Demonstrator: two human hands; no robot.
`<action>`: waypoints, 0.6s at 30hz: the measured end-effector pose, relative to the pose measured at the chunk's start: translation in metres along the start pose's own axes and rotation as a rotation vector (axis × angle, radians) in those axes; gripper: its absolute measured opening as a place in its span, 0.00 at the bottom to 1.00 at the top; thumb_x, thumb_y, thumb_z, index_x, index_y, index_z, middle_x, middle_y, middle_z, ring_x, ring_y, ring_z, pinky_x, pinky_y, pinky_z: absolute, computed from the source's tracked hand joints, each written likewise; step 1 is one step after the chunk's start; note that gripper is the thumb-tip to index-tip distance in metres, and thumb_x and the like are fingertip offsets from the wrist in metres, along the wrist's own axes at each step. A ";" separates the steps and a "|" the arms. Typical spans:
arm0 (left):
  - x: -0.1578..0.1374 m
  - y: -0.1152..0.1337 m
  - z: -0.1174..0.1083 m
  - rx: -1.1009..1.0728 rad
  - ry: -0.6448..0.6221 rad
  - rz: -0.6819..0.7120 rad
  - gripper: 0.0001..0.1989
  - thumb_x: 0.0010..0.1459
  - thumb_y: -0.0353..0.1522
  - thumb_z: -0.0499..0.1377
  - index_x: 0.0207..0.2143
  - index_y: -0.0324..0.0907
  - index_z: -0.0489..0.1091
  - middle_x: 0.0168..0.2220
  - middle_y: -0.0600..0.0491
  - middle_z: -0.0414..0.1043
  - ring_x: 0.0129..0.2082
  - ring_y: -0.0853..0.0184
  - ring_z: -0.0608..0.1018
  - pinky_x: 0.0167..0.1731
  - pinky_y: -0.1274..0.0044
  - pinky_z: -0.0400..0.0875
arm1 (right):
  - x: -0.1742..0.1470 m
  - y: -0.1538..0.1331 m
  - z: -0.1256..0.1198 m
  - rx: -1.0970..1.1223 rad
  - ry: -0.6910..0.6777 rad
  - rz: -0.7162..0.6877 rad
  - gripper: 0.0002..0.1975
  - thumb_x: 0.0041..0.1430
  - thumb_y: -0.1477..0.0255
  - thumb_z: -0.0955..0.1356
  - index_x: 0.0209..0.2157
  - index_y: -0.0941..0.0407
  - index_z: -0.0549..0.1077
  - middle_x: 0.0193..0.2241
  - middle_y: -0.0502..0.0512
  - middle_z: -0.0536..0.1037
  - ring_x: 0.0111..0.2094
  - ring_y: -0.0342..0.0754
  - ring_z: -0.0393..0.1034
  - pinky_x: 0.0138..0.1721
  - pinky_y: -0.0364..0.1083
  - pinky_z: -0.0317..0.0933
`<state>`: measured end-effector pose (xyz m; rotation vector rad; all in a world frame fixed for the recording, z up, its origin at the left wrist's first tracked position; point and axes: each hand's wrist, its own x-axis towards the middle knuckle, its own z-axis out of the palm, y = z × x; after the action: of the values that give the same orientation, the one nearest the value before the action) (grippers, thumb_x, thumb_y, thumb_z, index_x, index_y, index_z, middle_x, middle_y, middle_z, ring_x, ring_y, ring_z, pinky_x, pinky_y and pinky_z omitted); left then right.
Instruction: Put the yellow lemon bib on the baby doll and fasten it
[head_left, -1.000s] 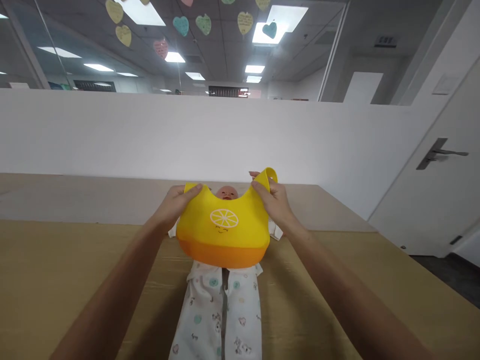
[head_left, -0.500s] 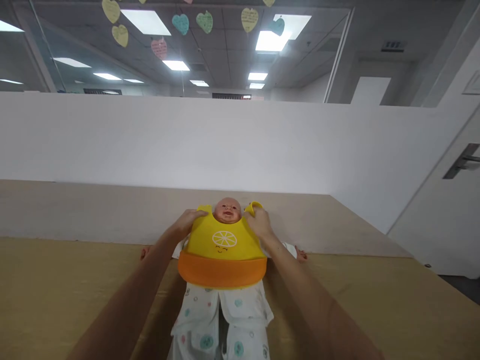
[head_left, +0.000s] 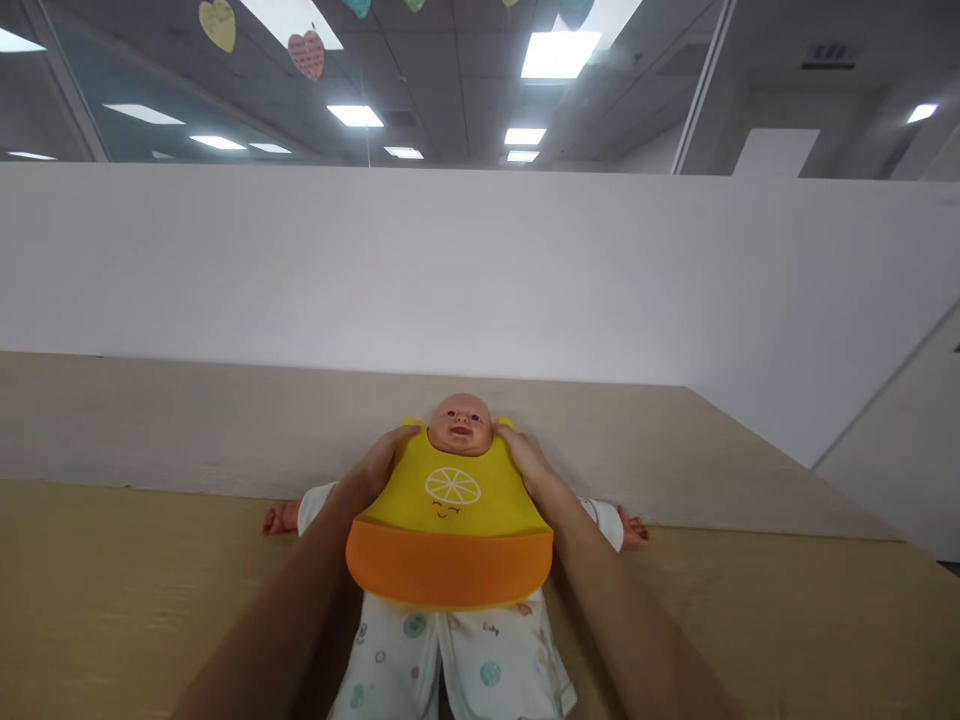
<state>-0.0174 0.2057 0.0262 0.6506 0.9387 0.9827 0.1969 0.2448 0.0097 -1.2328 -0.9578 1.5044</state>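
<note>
A baby doll (head_left: pixel 460 412) lies on its back with its arms spread, dressed in white printed clothes (head_left: pixel 495 660). Over its chest lies a yellow bib (head_left: pixel 454 510) with a citrus slice print and an orange pocket (head_left: pixel 450 565). My left hand (head_left: pixel 390 452) is closed around the bib's upper left edge, beside the doll's neck. On the other side, my right hand (head_left: pixel 523 455) grips the bib's upper right edge. The ends of the bib's neck straps show only as small yellow bits by the head.
The doll rests on a wooden table (head_left: pixel 150 590), its head on a paler strip (head_left: pixel 187 420) along the back. Behind stands a white partition wall (head_left: pixel 450 270) with glass above. Heart-shaped notes (head_left: pixel 306 55) are stuck to the glass.
My view has tilted down and come closer. The right strap, earlier curled up in my right hand, now lies lower beside the head. Both hands sit alongside the neck.
</note>
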 end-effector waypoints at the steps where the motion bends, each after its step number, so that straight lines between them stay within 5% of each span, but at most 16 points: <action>1: 0.002 -0.002 0.000 -0.019 -0.020 0.006 0.16 0.53 0.38 0.56 0.38 0.35 0.72 0.28 0.45 0.78 0.28 0.58 0.80 0.30 0.72 0.74 | 0.001 0.001 0.001 0.041 -0.014 0.024 0.15 0.45 0.62 0.68 0.32 0.59 0.71 0.22 0.55 0.76 0.23 0.49 0.71 0.25 0.45 0.63; 10: -0.005 -0.011 0.003 -0.101 -0.095 0.053 0.21 0.55 0.34 0.53 0.49 0.32 0.69 0.37 0.44 0.78 0.38 0.56 0.80 0.43 0.68 0.72 | -0.006 0.008 -0.003 0.218 -0.114 0.125 0.03 0.47 0.73 0.64 0.25 0.58 0.69 0.19 0.52 0.74 0.25 0.46 0.71 0.27 0.42 0.64; 18: -0.006 -0.017 0.000 -0.113 -0.108 0.047 0.20 0.53 0.31 0.54 0.49 0.33 0.70 0.35 0.45 0.79 0.38 0.56 0.80 0.41 0.69 0.73 | -0.006 0.006 0.007 -0.007 -0.250 -0.016 0.04 0.38 0.77 0.68 0.22 0.59 0.72 0.16 0.55 0.74 0.27 0.53 0.73 0.31 0.48 0.67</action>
<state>-0.0118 0.1928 0.0144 0.6264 0.7698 1.0245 0.1898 0.2375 0.0072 -1.0551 -1.1330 1.6702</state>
